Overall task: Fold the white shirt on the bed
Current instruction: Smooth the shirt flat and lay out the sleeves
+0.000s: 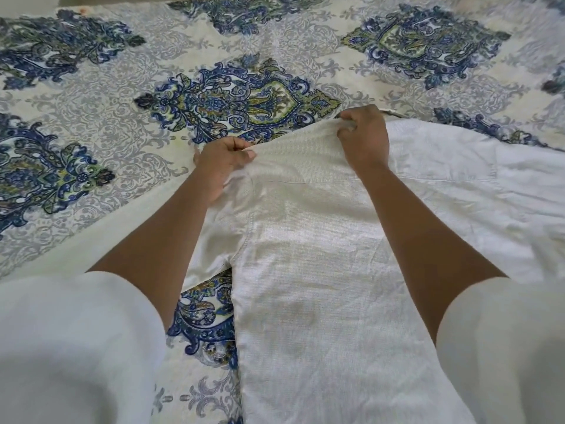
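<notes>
The white shirt [321, 270] lies spread on the bed, running from the near edge up to the middle and out to the right. My left hand [221, 162] pinches the shirt's upper left edge, fingers curled round the cloth. My right hand [363, 133] grips the top edge a little further right and higher up. Between the two hands the cloth is pulled into a raised, taut strip. A short sleeve of the shirt hangs below my left hand, and a chest pocket [443, 160] shows to the right of my right wrist.
The bed is covered by a cream bedsheet [122, 87] with blue and green ornamental medallions, stretching left and far beyond the shirt. My white sleeves [76, 347] fill the lower corners of the view.
</notes>
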